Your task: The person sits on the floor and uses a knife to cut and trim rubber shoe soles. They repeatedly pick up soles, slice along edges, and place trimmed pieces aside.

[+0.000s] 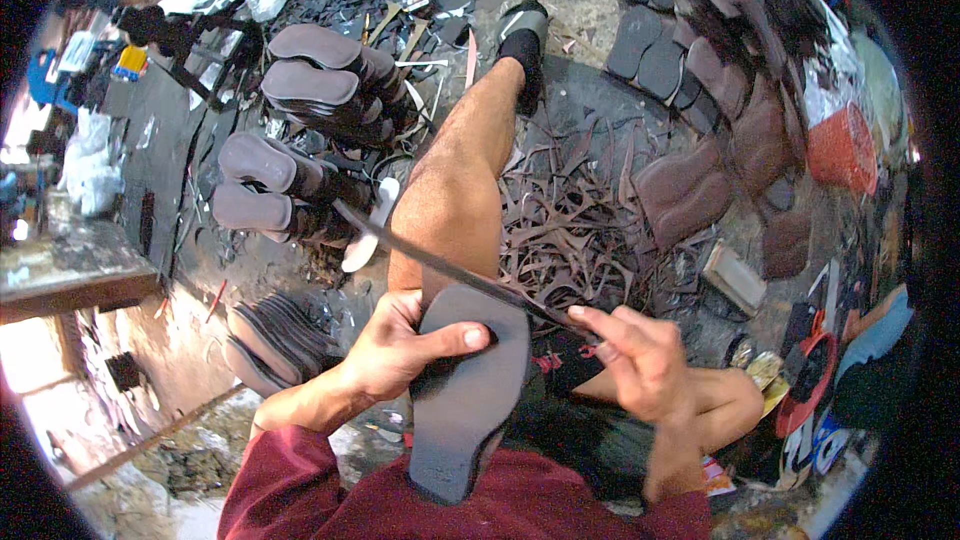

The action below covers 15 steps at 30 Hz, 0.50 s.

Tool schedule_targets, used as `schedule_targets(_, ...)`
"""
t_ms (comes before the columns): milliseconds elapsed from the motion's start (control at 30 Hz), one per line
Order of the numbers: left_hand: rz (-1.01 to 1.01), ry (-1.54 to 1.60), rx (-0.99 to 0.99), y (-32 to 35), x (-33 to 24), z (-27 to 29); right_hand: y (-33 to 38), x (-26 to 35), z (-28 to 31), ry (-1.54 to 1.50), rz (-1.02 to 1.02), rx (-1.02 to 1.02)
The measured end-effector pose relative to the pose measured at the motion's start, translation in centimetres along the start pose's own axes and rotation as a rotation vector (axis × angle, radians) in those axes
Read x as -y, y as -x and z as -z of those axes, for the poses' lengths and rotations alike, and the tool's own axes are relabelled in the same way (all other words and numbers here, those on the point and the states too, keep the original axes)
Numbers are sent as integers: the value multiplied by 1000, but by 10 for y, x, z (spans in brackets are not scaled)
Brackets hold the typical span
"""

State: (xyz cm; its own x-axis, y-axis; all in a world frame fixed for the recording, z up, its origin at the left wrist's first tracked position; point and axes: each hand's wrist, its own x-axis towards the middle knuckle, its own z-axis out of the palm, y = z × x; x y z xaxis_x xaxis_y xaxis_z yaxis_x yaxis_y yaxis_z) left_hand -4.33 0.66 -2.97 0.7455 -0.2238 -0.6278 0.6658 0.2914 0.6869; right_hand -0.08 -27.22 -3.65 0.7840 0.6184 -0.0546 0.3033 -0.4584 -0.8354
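My left hand [400,345] grips a dark grey sandal sole [472,380], thumb pressed flat on its face and the other fingers hidden underneath. The sole is tilted over my lap, its wider end away from me. My right hand [640,360] is closed at the near right end of a long, thin dark strip [430,258]. The strip slants across the far edge of the sole and over my bare leg, its other end reaching far left. Whether it is a blade or a piece of sole material, I cannot tell.
Stacked grey soles [312,85] stand at the far left, with another stack [280,335] nearer. Dark offcuts [570,210] lie tangled right of my leg [450,180]. Brown sole sheets [685,190], a red basket [842,150] and a pale block [735,278] are at the right.
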Motion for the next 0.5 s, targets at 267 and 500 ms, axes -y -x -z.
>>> schedule_targets(267,21,-200,88,-4,-7,-12,-65,13,34,86,160,327)
schedule_targets(500,171,32,608,-24,14,10,-23,0,39,-244,46,191)
